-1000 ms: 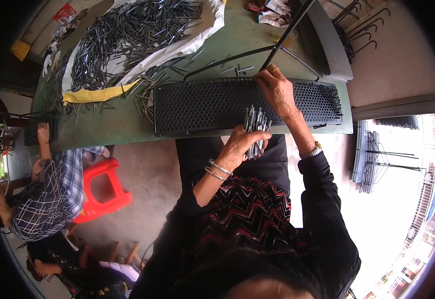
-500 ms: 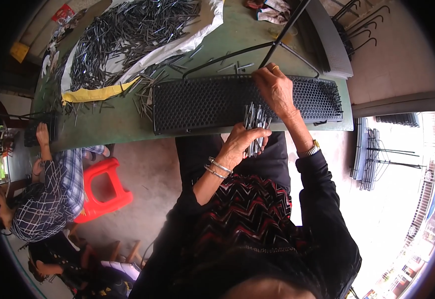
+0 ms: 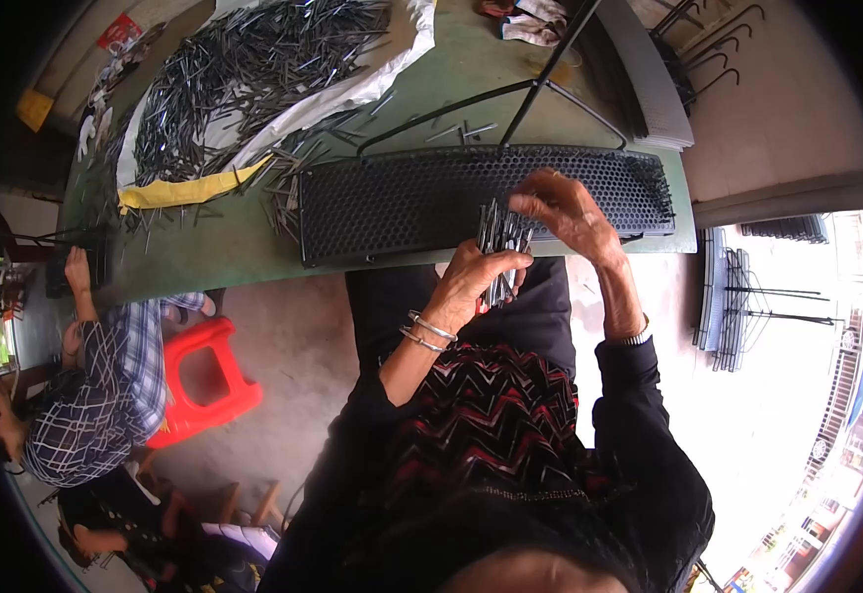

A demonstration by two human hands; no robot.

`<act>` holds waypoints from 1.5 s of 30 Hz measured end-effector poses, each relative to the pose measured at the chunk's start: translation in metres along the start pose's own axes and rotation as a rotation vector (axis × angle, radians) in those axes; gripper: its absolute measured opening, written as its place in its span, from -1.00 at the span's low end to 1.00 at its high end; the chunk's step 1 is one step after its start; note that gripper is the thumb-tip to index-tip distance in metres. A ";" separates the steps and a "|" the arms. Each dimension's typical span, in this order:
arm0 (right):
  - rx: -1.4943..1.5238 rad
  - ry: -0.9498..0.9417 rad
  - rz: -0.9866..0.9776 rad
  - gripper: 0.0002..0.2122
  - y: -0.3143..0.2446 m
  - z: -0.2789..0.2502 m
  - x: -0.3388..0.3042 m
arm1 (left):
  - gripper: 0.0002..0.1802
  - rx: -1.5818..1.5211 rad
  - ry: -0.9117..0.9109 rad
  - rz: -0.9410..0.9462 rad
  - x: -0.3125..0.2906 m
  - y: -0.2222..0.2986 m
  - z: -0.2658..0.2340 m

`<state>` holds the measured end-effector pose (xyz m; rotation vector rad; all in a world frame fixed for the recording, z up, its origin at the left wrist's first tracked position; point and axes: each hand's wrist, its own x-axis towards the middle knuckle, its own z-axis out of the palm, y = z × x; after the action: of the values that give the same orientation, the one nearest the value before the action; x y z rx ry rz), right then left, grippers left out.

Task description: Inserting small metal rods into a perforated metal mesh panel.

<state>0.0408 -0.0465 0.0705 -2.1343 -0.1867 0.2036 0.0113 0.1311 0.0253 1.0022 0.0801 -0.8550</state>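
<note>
A bundle of thin, dark metal rods stands upright in my left hand, which is closed around its lower part. This hand is in front of the near edge of a long black perforated metal panel. The panel lies on the table, with round holes across its face and short rods standing at its right end. My right hand is bent over toward the tops of the bundled rods. Its fingertips are smeared by motion, and whether they pinch a rod does not show.
A heap of loose rods lies on a white sack on the green table. A black bar frame rises behind the panel. Grey panels are stacked far right. A red stool and a co-worker are at left.
My right hand has drawn back from the panel's far edge toward me, down to the tops of the rods. The left hand keeps its hold on the bundle almost in place.
</note>
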 end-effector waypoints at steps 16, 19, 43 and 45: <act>0.054 0.680 -0.062 -0.96 0.010 0.011 0.018 | -0.81 0.003 -0.021 -0.057 0.011 0.006 0.000; -0.222 0.757 -0.199 -0.94 0.031 0.020 0.034 | -0.82 -0.003 -0.014 -0.044 0.012 0.008 0.005; 0.332 0.144 0.094 -0.90 0.006 -0.006 -0.006 | -0.84 0.141 -0.072 0.056 0.017 0.002 0.010; 0.369 0.319 0.070 -0.90 0.007 -0.003 -0.002 | -0.84 0.098 -0.063 0.046 0.022 -0.007 0.005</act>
<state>0.0402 -0.0537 0.0664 -1.7768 0.1066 -0.0607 0.0205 0.1123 0.0141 1.0634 -0.0388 -0.8546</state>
